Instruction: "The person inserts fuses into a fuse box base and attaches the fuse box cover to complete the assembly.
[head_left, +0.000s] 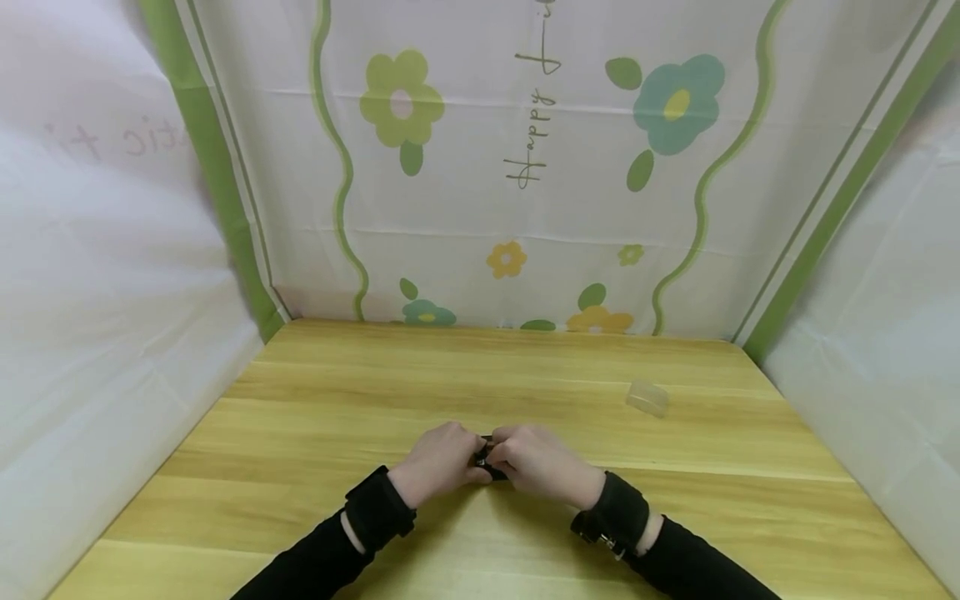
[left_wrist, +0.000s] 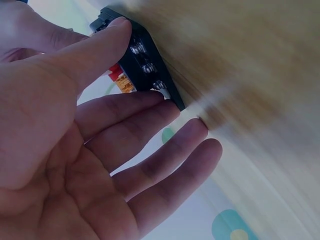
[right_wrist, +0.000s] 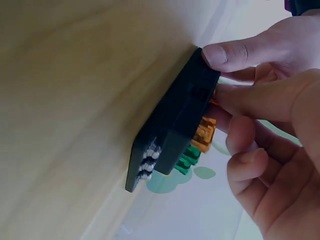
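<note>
A black fuse block (right_wrist: pixel 177 107) stands tilted on the table between both hands, with metal screw terminals (left_wrist: pixel 148 67) along its sides. Red (left_wrist: pixel 116 72), orange (right_wrist: pixel 204 134) and green (right_wrist: pixel 187 159) blade fuses project from its face. My left hand (head_left: pixel 442 460) holds one end of the block, thumb on one side and fingertips against the other; its outer fingers are spread. Thumb and curled fingers of my right hand (head_left: pixel 542 467) pinch at a red fuse, mostly hidden behind them. In the head view the hands cover most of the block.
A clear plastic cover (head_left: pixel 647 398) lies on the wooden table (head_left: pixel 300 400), right of the hands and farther back. White cloth walls with printed flowers (head_left: pixel 402 104) close off the back and both sides.
</note>
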